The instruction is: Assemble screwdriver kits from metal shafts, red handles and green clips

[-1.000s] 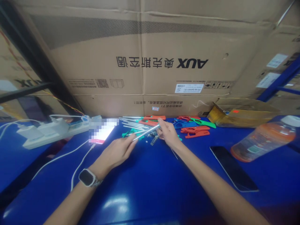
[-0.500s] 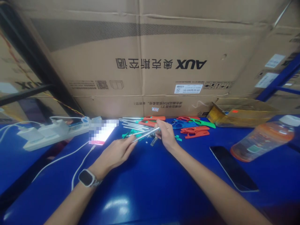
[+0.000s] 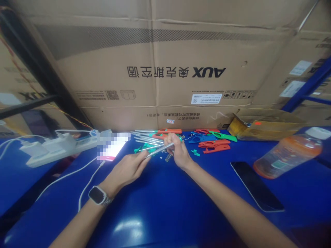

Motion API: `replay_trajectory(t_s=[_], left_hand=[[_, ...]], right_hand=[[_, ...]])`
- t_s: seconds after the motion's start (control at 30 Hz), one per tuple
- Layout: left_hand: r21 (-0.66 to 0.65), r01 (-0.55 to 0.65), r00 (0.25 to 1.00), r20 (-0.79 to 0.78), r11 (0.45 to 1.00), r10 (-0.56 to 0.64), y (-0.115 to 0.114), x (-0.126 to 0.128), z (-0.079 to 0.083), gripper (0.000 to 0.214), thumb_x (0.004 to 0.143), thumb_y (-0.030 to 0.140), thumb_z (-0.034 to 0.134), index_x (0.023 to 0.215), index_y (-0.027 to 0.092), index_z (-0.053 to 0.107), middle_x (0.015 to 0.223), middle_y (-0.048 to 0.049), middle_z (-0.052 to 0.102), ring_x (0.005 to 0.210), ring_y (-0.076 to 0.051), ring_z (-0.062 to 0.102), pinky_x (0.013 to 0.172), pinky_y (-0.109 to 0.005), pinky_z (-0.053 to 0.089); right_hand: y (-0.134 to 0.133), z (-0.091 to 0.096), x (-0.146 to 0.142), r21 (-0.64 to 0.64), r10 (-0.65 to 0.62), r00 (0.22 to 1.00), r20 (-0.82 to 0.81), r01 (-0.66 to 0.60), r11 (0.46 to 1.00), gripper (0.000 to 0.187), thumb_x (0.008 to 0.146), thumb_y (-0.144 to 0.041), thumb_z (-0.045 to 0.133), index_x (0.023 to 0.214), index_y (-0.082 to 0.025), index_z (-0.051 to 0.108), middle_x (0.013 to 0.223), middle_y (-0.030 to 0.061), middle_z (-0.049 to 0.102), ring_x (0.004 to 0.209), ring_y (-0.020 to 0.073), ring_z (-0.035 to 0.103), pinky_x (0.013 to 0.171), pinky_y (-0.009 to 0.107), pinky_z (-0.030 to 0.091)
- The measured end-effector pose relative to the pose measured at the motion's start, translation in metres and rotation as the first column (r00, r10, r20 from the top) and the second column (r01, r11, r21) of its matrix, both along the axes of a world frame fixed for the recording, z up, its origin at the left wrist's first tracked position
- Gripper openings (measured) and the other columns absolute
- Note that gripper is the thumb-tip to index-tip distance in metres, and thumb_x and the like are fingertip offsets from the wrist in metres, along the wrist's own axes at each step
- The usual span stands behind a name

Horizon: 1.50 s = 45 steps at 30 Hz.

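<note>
My left hand, with a watch on its wrist, pinches the near end of a thin metal rod. Fingers of my right hand are closed round the far end of the same rod. Both hands hover just above a blue table. Behind them lie several more metal rods and red, green and blue plastic handles, with small green bits beside them.
A lit phone on a white cable lies left of the rods, beside a white power strip. A dark phone and an orange bottle lie at right. Large cardboard boxes wall off the back.
My right hand has slid a little left along the rod and closed round its far end. The left hand has stayed where it was.
</note>
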<state>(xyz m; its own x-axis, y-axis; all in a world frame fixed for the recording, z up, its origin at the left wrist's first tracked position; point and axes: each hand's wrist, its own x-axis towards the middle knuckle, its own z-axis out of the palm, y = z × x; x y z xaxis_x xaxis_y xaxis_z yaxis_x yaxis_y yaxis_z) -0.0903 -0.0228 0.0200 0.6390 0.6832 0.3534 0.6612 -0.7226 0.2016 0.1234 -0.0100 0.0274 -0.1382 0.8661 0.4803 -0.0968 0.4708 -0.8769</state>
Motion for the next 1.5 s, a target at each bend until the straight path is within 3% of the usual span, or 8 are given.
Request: replay_trajectory(t_s=[0.23, 0.4, 0.57, 0.67, 0.73, 0.87, 1.27, 1.5], left_hand=[[0.097, 0.033, 0.999, 0.02, 0.995, -0.035, 0.005, -0.007, 0.0, 0.023, 0.105, 0.03, 0.032, 0.086, 0.022, 0.044, 0.068, 0.0022, 0.053, 0.055, -0.016, 0.054, 0.055, -0.027, 0.033], [0.096, 0.033, 0.999, -0.022, 0.995, -0.031, 0.006, -0.007, 0.001, 0.024, 0.105, 0.031, 0.031, 0.089, 0.022, 0.046, 0.069, 0.0016, 0.055, 0.056, -0.016, 0.055, 0.056, -0.027, 0.034], [0.092, 0.061, 0.996, -0.068, 0.994, -0.055, 0.004, -0.004, 0.001, 0.027, 0.105, 0.033, 0.029, 0.088, 0.021, 0.046, 0.071, 0.0009, 0.057, 0.059, -0.017, 0.058, 0.057, -0.027, 0.036], [0.125, 0.036, 0.996, -0.089, 0.991, -0.025, 0.004, -0.003, -0.001, 0.028, 0.106, 0.034, 0.027, 0.089, 0.021, 0.046, 0.072, 0.0002, 0.058, 0.06, -0.018, 0.06, 0.058, -0.028, 0.036], [0.141, 0.013, 0.994, -0.108, 0.99, 0.002, 0.004, -0.003, -0.001, 0.029, 0.106, 0.035, 0.026, 0.09, 0.021, 0.047, 0.073, -0.0004, 0.059, 0.061, -0.019, 0.06, 0.057, -0.028, 0.035], [0.109, -0.01, 0.992, -0.124, 0.994, 0.023, 0.005, -0.002, -0.001, 0.03, 0.106, 0.036, 0.025, 0.092, 0.021, 0.047, 0.075, -0.0014, 0.06, 0.064, -0.02, 0.062, 0.058, -0.029, 0.035], [-0.036, -0.105, 0.989, -0.104, 0.994, 0.101, 0.002, 0.004, 0.007, 0.027, 0.105, 0.039, 0.026, 0.096, 0.022, 0.045, 0.07, -0.0002, 0.058, 0.061, -0.021, 0.059, 0.058, -0.029, 0.033], [-0.081, -0.133, 0.988, -0.089, 0.988, 0.126, 0.002, 0.012, 0.008, 0.028, 0.104, 0.038, 0.03, 0.09, 0.02, 0.047, 0.069, -0.0024, 0.061, 0.062, -0.02, 0.06, 0.057, -0.029, 0.034]], right_hand=[[-0.011, 0.01, 0.009, 0.05, -0.014, 1.0, 0.025, 0.013, 0.999, 0.04, 0.099, -0.055, 0.036, 0.075, -0.023, 0.04, 0.064, -0.0043, 0.037, 0.055, 0.0124, 0.036, 0.053, 0.026, 0.031], [-0.006, 0.018, 0.033, 0.256, -0.344, 0.904, 0.252, 0.281, 0.925, 0.04, 0.1, -0.048, 0.037, 0.069, -0.022, 0.037, 0.058, -0.0052, 0.033, 0.052, 0.0109, 0.033, 0.054, 0.027, 0.024], [0.011, 0.02, 0.047, 0.459, -0.301, 0.824, 0.48, 0.056, 0.887, 0.055, 0.099, -0.046, 0.033, 0.05, -0.021, 0.025, 0.048, -0.0035, 0.029, 0.045, 0.0088, 0.026, 0.053, 0.031, 0.019], [0.012, 0.024, 0.045, 0.259, -0.19, 0.84, 0.508, 0.061, 0.964, 0.056, 0.097, -0.049, 0.034, 0.048, -0.023, 0.023, 0.046, -0.0042, 0.026, 0.043, 0.0079, 0.024, 0.05, 0.029, 0.018], [0.009, 0.029, 0.041, -0.061, -0.045, 0.863, 0.504, 0.087, 0.994, 0.055, 0.096, -0.047, 0.036, 0.048, -0.024, 0.023, 0.043, -0.0049, 0.026, 0.04, 0.0074, 0.023, 0.045, 0.028, 0.017], [0.004, 0.044, 0.035, -0.545, 0.218, 0.896, 0.387, 0.031, 0.838, 0.048, 0.092, -0.044, 0.048, 0.052, -0.023, 0.032, 0.041, -0.0072, 0.029, 0.036, 0.0066, 0.022, 0.037, 0.023, 0.013], [-0.011, 0.013, -0.007, -0.418, -0.11, 0.971, -0.211, 0.012, 0.908, 0.051, 0.073, -0.059, 0.074, 0.073, -0.024, 0.036, 0.052, -0.0127, 0.022, 0.044, 0.0058, 0.018, 0.039, 0.018, 0.015], [-0.004, 0.002, -0.028, -0.328, -0.072, 0.996, -0.046, 0.053, 0.943, 0.048, 0.082, -0.064, 0.061, 0.069, -0.022, 0.042, 0.054, -0.0085, 0.029, 0.048, 0.0078, 0.026, 0.042, 0.021, 0.023]])
